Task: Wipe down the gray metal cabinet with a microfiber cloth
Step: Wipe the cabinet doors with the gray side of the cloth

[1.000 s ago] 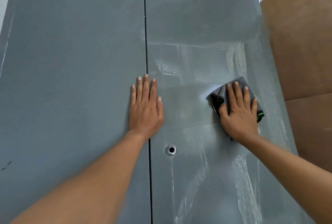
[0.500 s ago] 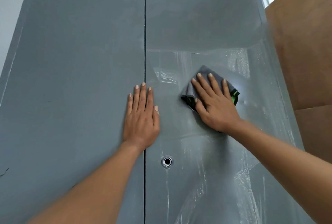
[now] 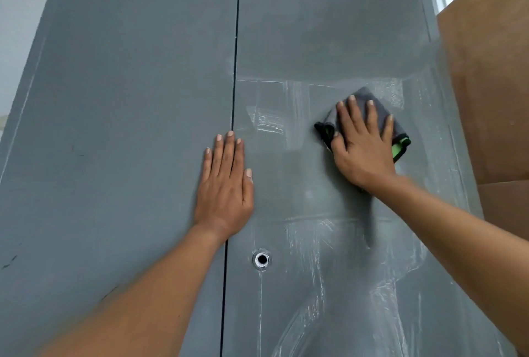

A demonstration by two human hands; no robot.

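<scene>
Since the half-second-earlier frame, the right hand and the cloth under it have shifted rightward across the right door, away from the centre seam; the left hand has kept its place. Right fingers lie straight and spread, pressing flat on the folded dark gray microfiber cloth with green edging, which sits against the upper middle of the right door, green trim showing at its right corner. Left fingers are extended and together, palm flat, straddling the dark vertical seam between the two doors. On the tall gray metal cabinet, the left door is matte and dull. The right door shows whitish streaks and smears around and below the cloth. A small round keyhole with a metal rim sits low, near the seam. Brown cardboard panels stand beside the cabinet's right edge; a pale wall lies to its left.
</scene>
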